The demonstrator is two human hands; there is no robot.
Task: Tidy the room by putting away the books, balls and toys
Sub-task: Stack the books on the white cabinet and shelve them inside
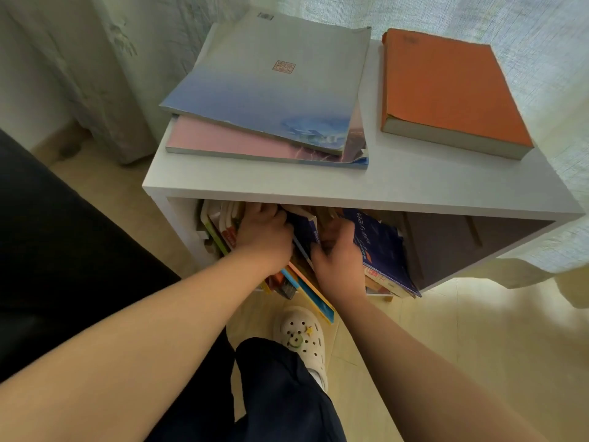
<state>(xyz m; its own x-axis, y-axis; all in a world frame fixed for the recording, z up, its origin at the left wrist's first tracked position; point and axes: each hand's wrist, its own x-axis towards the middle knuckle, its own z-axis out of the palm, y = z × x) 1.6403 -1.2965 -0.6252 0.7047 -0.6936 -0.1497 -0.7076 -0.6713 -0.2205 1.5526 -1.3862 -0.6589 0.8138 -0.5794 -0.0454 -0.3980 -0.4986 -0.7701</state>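
Both my hands reach into the open compartment of a white cabinet [318, 186]. My left hand [263, 232] curls its fingers over the tops of upright books [223, 229] at the left of the shelf. My right hand [339, 253] grips a dark blue book [381, 247] that leans to the right among the others. Thin colourful books [314, 296] stick out of the shelf's front below my wrists. On top of the cabinet lie a blue-grey book [271, 81] over a pink one [223, 141], and a thick orange book [446, 87] beside them.
A dark sofa [63, 250] fills the left side. Curtains [95, 59] hang behind and to the right of the cabinet. My foot in a white clog [302, 336] stands on the pale tiled floor just in front of the shelf.
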